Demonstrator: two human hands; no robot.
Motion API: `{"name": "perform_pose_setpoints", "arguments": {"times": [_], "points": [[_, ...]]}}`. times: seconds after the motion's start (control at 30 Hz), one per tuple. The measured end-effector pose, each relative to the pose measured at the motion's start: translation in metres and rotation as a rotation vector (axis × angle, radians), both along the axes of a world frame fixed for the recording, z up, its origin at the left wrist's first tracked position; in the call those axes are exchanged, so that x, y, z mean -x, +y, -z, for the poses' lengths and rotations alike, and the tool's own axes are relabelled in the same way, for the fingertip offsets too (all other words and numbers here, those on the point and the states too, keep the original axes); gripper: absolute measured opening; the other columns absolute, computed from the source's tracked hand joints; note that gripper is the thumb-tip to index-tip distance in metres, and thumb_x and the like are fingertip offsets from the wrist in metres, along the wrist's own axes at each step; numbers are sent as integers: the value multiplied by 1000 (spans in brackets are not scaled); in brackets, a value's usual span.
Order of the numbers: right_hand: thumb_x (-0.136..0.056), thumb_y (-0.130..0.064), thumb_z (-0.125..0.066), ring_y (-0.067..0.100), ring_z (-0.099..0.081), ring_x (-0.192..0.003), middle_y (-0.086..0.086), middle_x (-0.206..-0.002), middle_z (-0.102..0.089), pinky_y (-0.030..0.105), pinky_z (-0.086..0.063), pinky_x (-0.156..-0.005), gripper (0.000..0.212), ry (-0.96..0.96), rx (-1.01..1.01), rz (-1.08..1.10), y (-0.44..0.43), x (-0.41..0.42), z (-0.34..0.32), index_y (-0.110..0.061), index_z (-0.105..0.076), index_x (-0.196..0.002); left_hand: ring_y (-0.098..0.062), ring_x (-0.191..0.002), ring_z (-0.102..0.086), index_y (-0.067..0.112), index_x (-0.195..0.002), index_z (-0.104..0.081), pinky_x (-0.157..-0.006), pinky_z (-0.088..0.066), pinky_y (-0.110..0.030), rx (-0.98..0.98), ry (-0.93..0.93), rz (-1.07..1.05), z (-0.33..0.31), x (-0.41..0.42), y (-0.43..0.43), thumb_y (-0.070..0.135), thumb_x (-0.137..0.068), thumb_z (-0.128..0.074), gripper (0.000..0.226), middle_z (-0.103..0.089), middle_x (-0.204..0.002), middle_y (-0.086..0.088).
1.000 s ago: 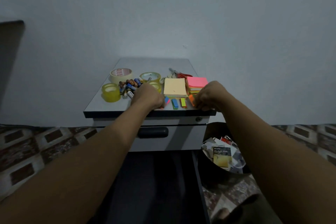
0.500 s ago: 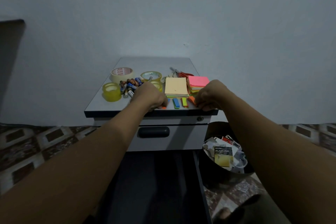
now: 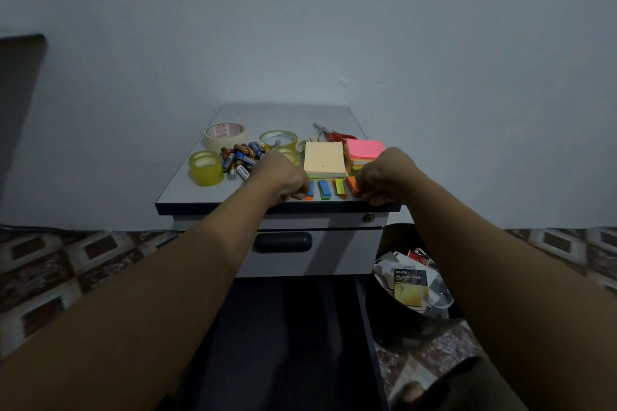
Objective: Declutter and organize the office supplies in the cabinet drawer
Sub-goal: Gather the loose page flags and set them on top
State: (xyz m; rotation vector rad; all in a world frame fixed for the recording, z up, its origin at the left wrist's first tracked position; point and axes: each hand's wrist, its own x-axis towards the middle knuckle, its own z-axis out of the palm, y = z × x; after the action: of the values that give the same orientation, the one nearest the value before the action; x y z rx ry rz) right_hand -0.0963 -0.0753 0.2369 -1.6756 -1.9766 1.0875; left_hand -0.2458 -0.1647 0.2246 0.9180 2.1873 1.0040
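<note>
Against the pale wall [image 3: 300, 27], the grey cabinet top [image 3: 283, 117] carries the row of sticky flags [image 3: 324, 189] at its front edge, between my left hand [image 3: 283, 177] and right hand [image 3: 384, 175], both with fingers curled, though whether they pinch anything I cannot tell.

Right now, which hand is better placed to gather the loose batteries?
Left. The left hand sits right beside the batteries; the right hand is beyond the yellow note pad.
</note>
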Motion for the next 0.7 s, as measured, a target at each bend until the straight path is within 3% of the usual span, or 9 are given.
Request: {"name": "perform_pose_setpoints", "arguments": {"times": [0.33,0.6,0.7], "points": [[-87,-7,-70,21,-68,-61,16,-79,-70,33,-60,-62,12,35,-58,37,-3,1,5,-1,-61,-81,-11,-39,-48,-5,-95,-68,-36,-36,-17,-3,-4,-3,-1,-1,-2,2,-82,-72,16,-74,-82,-15],[-89,-14,-68,20,-67,-63,13,-78,-70,32,-59,-62,14,71,-77,59,-3,-1,10,-2,-63,-84,-10,-41,-47,-4,-94,-68,-37,-35,-19,-1,-5,12,-2,-1,-10,6,-83,-71,15,-69,-73,-10],[-88,-10,-67,24,-72,-70,16,-83,-72,34,-62,-63,11,150,-69,73,-3,-5,14,0,-66,-90,-11,-49,-50,-1,-94,-70,-44,-39,-23,-37,-22,44,-3,-1,-18,11,-86,-71,15,-69,-71,-7]]}}
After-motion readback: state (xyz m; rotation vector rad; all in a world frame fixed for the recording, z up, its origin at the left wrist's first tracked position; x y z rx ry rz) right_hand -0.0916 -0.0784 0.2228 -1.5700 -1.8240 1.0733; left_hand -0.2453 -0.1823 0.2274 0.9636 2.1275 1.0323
